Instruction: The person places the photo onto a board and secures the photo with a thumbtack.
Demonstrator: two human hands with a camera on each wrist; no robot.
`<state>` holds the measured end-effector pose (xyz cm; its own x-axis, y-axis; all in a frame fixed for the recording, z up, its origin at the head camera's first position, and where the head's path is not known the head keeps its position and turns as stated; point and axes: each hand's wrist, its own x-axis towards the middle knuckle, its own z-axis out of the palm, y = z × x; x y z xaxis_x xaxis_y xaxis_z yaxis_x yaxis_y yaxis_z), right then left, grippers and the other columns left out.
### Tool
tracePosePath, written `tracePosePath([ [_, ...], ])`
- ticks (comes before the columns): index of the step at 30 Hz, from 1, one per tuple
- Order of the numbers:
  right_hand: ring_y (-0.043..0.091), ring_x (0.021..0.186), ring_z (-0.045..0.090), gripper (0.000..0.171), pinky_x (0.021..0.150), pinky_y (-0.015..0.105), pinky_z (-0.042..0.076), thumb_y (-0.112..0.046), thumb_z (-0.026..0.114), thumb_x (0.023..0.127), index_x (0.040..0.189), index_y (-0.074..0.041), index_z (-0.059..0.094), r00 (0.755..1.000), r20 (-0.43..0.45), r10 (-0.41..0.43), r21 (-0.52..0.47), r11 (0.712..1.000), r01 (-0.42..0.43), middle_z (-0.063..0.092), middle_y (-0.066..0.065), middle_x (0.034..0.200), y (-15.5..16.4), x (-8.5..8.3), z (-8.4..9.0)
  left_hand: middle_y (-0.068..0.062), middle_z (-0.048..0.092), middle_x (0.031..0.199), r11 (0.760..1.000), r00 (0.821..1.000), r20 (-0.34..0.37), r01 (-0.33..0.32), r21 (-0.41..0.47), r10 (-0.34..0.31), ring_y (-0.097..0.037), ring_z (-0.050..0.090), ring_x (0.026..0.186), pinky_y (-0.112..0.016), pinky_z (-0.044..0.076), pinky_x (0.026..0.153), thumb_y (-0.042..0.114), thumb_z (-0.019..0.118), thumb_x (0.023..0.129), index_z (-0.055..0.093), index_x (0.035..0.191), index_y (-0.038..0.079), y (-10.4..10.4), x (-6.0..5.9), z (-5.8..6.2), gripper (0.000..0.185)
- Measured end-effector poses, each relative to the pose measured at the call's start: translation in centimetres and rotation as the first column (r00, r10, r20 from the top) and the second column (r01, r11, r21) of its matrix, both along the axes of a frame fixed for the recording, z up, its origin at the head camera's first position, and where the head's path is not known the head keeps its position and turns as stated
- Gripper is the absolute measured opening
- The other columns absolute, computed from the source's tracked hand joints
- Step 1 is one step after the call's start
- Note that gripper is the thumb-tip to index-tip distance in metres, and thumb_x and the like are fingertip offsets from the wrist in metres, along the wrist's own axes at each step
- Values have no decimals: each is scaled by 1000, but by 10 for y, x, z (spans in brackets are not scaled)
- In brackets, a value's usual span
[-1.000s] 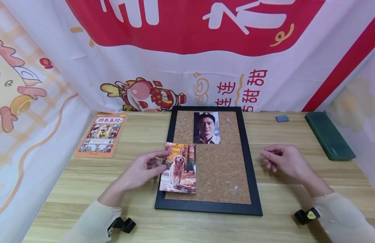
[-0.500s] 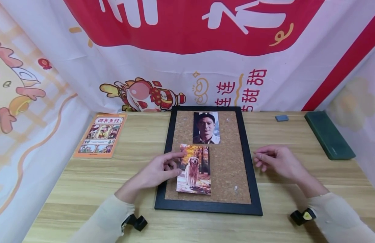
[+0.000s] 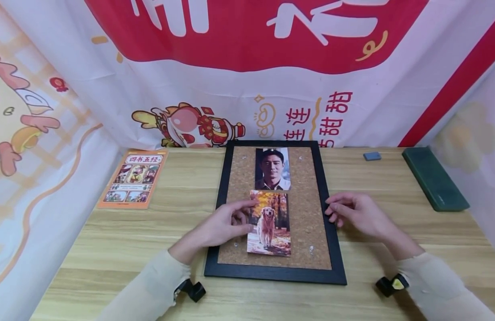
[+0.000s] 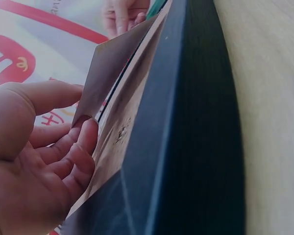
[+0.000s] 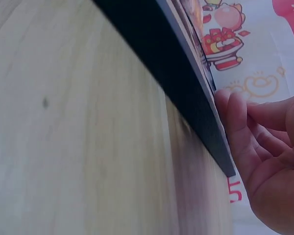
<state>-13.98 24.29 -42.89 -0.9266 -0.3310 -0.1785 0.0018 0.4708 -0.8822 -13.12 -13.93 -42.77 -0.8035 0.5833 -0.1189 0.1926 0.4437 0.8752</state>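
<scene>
My left hand [image 3: 221, 227] pinches the left edge of a photo of a golden retriever [image 3: 268, 238] between thumb and fingers. The photo lies over the middle of a black-framed cork board [image 3: 307, 214]; in the left wrist view its plain back [image 4: 100, 73] slants up off the cork. Just above it on the board is a portrait photo [image 3: 272, 169] with a pin at its top edge. My right hand [image 3: 357, 214] is at the board's right frame, fingers loosely bent; its fingertips [image 5: 238, 105] meet the frame's edge in the right wrist view, and nothing shows between them.
Clear pushpins, such as one at lower right [image 3: 311, 250], are stuck in the cork near its corners. An orange booklet [image 3: 129, 180] lies left on the wooden table. At the back right are a small blue block [image 3: 372, 156] and a dark green case [image 3: 436, 180].
My left hand has carried the dog photo rightward from the board's left side to its middle. My right hand has moved left up to the frame. The portrait has stayed put.
</scene>
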Motion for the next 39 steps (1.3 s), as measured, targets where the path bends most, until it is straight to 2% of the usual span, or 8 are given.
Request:
tracePosePath([
  [8, 28, 80, 69, 20, 65, 38, 57, -15, 54, 97, 109, 1, 57, 999, 54, 5, -65, 998, -2, 71, 14, 98, -23, -6, 3, 2, 58, 102, 994, 999, -40, 32, -105, -36, -12, 59, 79, -27, 51, 63, 24, 69, 88, 41, 145, 18, 9, -3, -2, 64],
  [13, 30, 75, 68, 20, 62, 41, 57, -16, 58, 95, 107, 0, 61, 997, 73, 24, -83, 996, -18, 71, 15, 92, -42, -12, 6, 4, 58, 101, 988, 994, -90, 50, -146, -63, -11, 57, 76, -25, 48, 61, 25, 69, 88, 41, 145, 15, 12, -5, -4, 64],
  [18, 31, 70, 67, 19, 60, 43, 56, -13, 58, 95, 107, 0, 64, 995, 80, 56, -81, 995, -50, 71, 15, 89, -64, -19, 9, 4, 57, 100, 983, 992, -102, 49, -177, -68, -11, 56, 75, -24, 46, 60, 26, 69, 88, 41, 145, 15, 13, -6, -4, 64],
  [23, 31, 71, 67, 17, 61, 43, 56, -10, 58, 94, 106, 1, 64, 990, 110, 92, -106, 991, -80, 71, 15, 88, -84, -28, 6, 2, 58, 93, 984, 989, -128, 52, -170, -75, -12, 55, 72, -23, 46, 60, 26, 70, 87, 43, 143, 12, 14, -7, -5, 64],
  [30, 28, 77, 70, 17, 64, 39, 57, -11, 58, 95, 107, 1, 62, 976, 205, 80, -127, 990, -54, 72, 14, 91, -107, -43, 2, 1, 59, 87, 984, 989, -131, 46, -170, -69, -12, 55, 69, -24, 44, 58, 24, 70, 86, 44, 142, 11, 14, -7, -4, 63],
  [34, 28, 72, 70, 16, 61, 39, 57, -10, 59, 94, 105, 1, 63, 968, 243, 66, -121, 992, -37, 72, 15, 89, -118, -51, 0, 2, 58, 85, 982, 990, -127, 40, -185, -64, -12, 55, 69, -24, 44, 58, 26, 70, 87, 44, 143, 12, 14, -7, -4, 63],
  [39, 23, 64, 67, 15, 53, 35, 55, -9, 58, 94, 103, 2, 64, 966, 250, 63, -93, 995, -40, 71, 15, 84, -128, -58, -3, 1, 59, 88, 983, 989, -131, 50, -179, -74, -12, 55, 70, -24, 45, 59, 26, 70, 86, 44, 142, 12, 14, -8, -3, 63],
])
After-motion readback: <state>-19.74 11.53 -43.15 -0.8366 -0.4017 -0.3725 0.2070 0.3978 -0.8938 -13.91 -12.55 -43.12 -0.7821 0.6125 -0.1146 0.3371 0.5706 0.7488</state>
